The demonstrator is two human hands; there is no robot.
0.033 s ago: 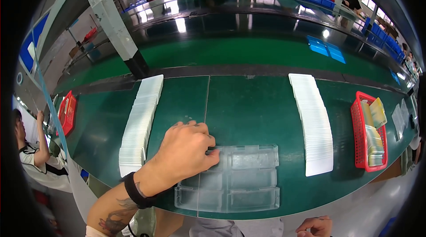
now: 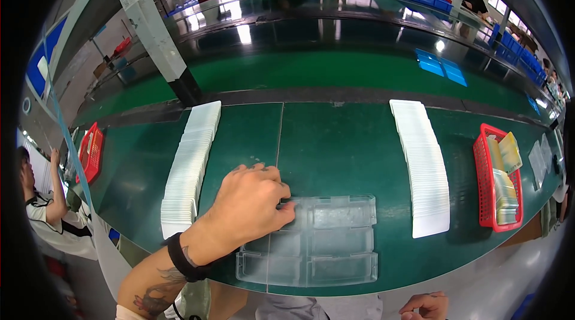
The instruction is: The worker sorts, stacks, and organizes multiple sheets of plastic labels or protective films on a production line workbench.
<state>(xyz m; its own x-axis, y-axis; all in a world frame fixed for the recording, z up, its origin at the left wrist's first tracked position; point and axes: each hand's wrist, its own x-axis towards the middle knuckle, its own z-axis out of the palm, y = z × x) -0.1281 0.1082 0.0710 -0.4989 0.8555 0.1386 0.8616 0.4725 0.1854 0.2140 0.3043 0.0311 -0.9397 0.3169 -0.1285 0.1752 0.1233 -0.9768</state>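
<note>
Several clear plastic cases (image 2: 341,242) lie in two columns on the green table, close to its front edge. My left hand (image 2: 254,200) rests over the far left case and covers much of it. Its fingers are curled, with the thumb bent in at the case's edge; what lies under the fingers is hidden. Low at the bottom edge, past the table's front, my right hand (image 2: 425,306) has its fingers curled in. No object shows in it, and the picture's edge cuts it off. Long fanned rows of white cards flank the cases: a left row (image 2: 190,167) and a right row (image 2: 422,167).
A red basket (image 2: 484,191) with yellowish and pale cards stands at the right, beside clear sheets (image 2: 541,161). Another red basket (image 2: 91,155) sits at the far left. A metal post (image 2: 147,20) rises behind the left row. Blue pieces (image 2: 440,67) lie across the back ledge. People work nearby.
</note>
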